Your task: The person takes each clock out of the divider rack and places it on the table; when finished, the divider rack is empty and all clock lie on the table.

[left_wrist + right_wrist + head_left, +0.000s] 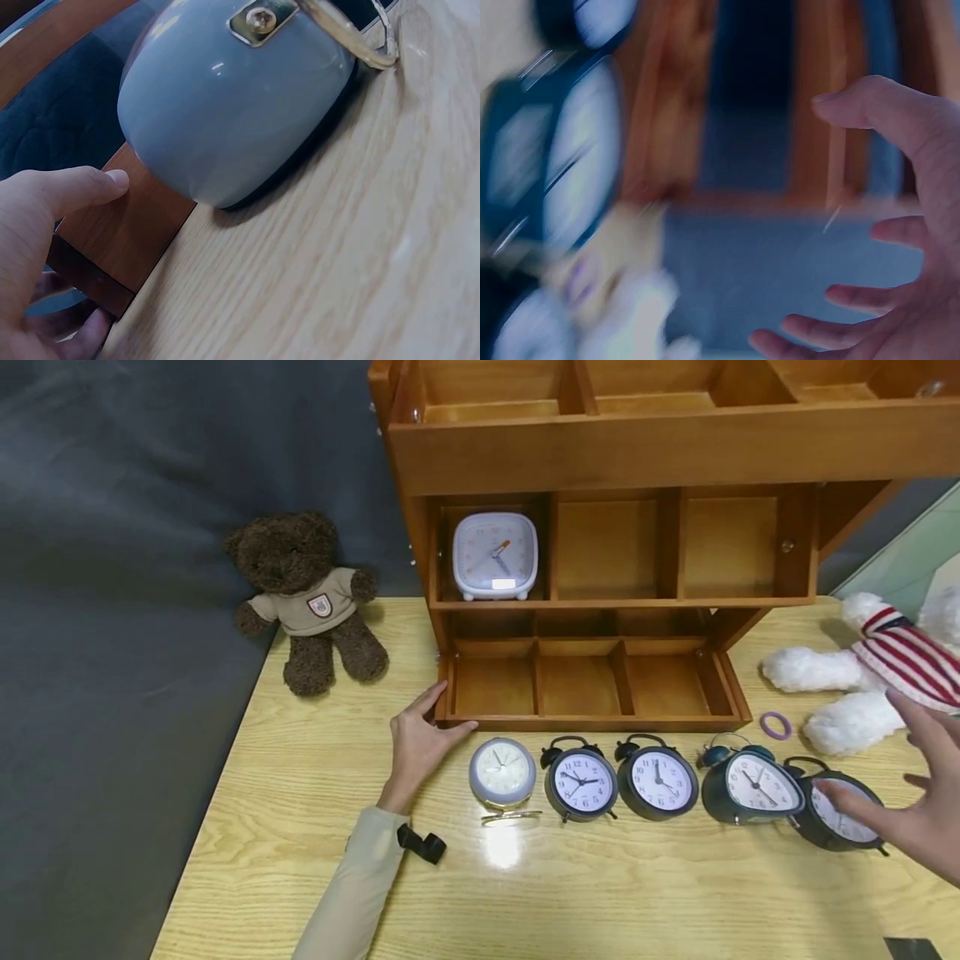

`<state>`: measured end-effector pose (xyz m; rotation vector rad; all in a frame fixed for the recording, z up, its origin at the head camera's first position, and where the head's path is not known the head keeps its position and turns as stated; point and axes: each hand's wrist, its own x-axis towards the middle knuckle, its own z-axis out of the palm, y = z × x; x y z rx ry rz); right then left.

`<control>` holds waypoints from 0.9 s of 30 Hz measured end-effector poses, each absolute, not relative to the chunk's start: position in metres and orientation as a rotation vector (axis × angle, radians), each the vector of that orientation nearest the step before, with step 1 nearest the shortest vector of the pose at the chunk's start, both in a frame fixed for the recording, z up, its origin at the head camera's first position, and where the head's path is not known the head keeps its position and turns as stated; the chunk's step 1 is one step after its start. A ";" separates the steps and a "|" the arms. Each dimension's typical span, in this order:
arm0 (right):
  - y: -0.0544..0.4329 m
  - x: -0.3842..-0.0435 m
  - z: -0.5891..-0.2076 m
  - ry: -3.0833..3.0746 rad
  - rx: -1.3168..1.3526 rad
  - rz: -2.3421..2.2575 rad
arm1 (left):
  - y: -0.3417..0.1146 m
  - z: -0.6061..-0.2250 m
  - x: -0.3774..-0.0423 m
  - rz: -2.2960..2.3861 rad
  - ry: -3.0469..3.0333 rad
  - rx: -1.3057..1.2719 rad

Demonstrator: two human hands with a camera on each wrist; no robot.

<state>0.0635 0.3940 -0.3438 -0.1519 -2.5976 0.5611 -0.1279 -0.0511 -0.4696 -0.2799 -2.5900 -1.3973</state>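
Note:
My left hand (418,745) holds the front left corner of the wooden shelf (585,725). Its thumb lies along the front board, with fingers around the side. Just right of it stands a round grey alarm clock (502,772), whose glossy blue-grey casing (225,105) looms close in the left wrist view. Spread and holding nothing, my right hand (926,785) is in the air at the far right, partly covering a black round alarm clock (836,814). A dark green triangular clock (757,787) and two black twin-bell clocks (581,782) complete the row. The right wrist view is blurred.
A white square clock (495,556) stands in the shelf's middle tier, left compartment. A brown teddy bear (307,602) sits to the left. On the right are a white plush toy in a striped top (911,656) and a purple ring (776,725).

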 end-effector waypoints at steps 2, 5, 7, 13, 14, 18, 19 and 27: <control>0.371 0.050 -0.319 -2.569 -0.080 0.638 | -0.051 -0.469 -0.129 -1.387 -2.584 -0.286; 0.337 0.025 -0.286 -2.511 0.077 0.713 | -0.051 -0.468 -0.131 -1.379 -2.567 -0.293; 0.315 0.007 -0.268 -2.476 0.181 0.732 | -0.051 -0.468 -0.132 -1.370 -2.560 -0.298; 0.250 -0.048 -0.245 -2.445 0.457 0.713 | -0.051 -0.471 -0.133 -1.365 -2.582 -0.287; 0.240 -0.056 -0.245 -2.449 0.492 0.709 | -0.051 -0.471 -0.132 -1.369 -2.582 -0.283; 0.206 -0.085 -0.248 -2.466 0.566 0.778 | -0.051 -0.470 -0.131 -1.379 -2.584 -0.277; 0.198 -0.091 -0.249 -2.476 0.570 0.784 | -0.051 -0.470 -0.131 -1.379 -2.588 -0.276; 0.159 -0.139 -0.253 -2.581 0.553 0.707 | -0.051 -0.470 -0.129 -1.382 -2.586 -0.267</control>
